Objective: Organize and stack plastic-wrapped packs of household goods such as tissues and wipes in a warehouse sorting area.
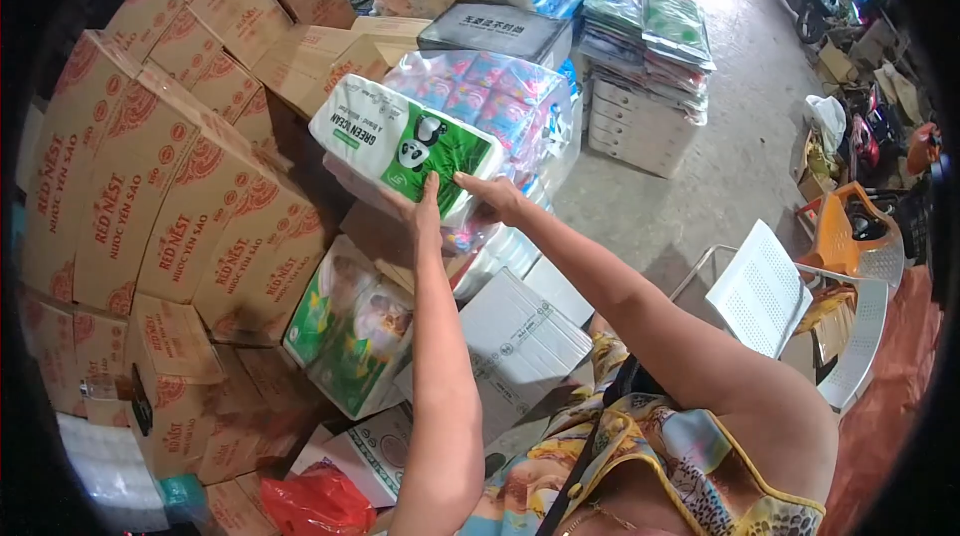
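Observation:
Both my hands grip the near end of a plastic-wrapped paper tissue pack (361, 115), white and green with a panda picture. My left hand (420, 212) has its thumb on top, and its fingers are mostly hidden at the pack's side. Beside it my right hand (491, 197) presses its thumb on the green corner, the other fingers tucked underneath. The pack is tilted over a clear-wrapped bundle of pink and blue packets (499, 89); whether it rests on them I cannot tell. Below my hands lies another green wrapped bundle (352, 333).
Brown printed cartons (187, 213) are stacked high along the left. A dark box (499, 29) stands behind the bundle. Flat plastic-wrapped packs (660, 33) are piled on the concrete floor (739, 130). White folding chair (757, 292) at right; white carton (510, 341) near my body; red plastic bag (319, 502) lower left.

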Motion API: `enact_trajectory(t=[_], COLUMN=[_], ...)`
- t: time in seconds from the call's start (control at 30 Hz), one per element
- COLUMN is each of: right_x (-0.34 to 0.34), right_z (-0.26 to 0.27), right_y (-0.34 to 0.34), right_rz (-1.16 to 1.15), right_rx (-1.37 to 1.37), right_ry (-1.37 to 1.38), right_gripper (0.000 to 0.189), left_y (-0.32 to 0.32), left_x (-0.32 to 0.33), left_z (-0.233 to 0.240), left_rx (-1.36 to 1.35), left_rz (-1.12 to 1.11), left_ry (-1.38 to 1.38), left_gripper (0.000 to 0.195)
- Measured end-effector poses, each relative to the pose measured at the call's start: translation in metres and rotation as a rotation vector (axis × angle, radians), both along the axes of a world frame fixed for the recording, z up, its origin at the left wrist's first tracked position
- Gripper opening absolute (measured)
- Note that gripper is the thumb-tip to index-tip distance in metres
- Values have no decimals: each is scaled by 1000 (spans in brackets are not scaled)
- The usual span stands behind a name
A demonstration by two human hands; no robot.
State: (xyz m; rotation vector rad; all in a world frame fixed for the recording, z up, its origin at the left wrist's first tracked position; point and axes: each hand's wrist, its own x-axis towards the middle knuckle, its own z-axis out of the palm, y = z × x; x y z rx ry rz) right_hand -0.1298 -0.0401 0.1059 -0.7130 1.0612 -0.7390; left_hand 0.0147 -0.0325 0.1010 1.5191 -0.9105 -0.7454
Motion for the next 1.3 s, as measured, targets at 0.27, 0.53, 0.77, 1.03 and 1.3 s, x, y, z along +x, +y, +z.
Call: enact_trajectory(t=[0.27, 0.53, 0.77, 1.03, 1.3], right_x=[6, -2, -177, -432, -425], right_z=[-10, -23, -154, -217, -207], right_y=[1, 44, 132, 296, 327], right_rz=[-95, -20, 319, -199, -335], right_rx=[-1, -205, 430, 345, 590], right_ry=[63, -37, -369, 939, 578], right_gripper=[74, 51, 26, 30, 19], left_y=[1, 33, 254, 552, 525], left_x=[0, -14, -2, 96, 93], left_z=[2, -12, -153, -219, -255], left_rx=[28, 11, 330, 1371, 1067], left_rz=[-16, 96, 95, 859, 839], left_ry=[52, -37, -5, -78, 18], left_gripper=[106, 98, 91, 96, 100])
